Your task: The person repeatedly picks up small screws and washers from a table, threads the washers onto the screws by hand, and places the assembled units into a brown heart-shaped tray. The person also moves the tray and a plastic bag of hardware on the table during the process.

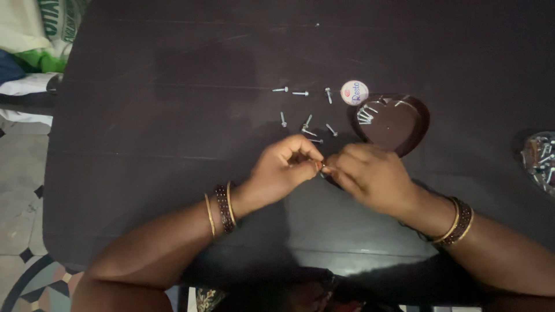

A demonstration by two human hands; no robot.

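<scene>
Two hands, left (283, 170) & right (370, 176), fingertips pinched together on tiny silver screw (321, 167), mostly hidden.

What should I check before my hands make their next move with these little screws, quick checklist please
1. Small part pinched between both hands' fingers: left hand and right hand meet at the fingertips: ok.
2. What the part is: too small and blurred: cannot tell.
3. Loose screws lie apart on the dark table, none near an edge: ok.
4. Heart-shaped brown tray flat, holding a few screws: ok.
5. Round white cap sits beside the tray, clear of the hands: ok.
6. Lighting is dim: not ok.
</scene>
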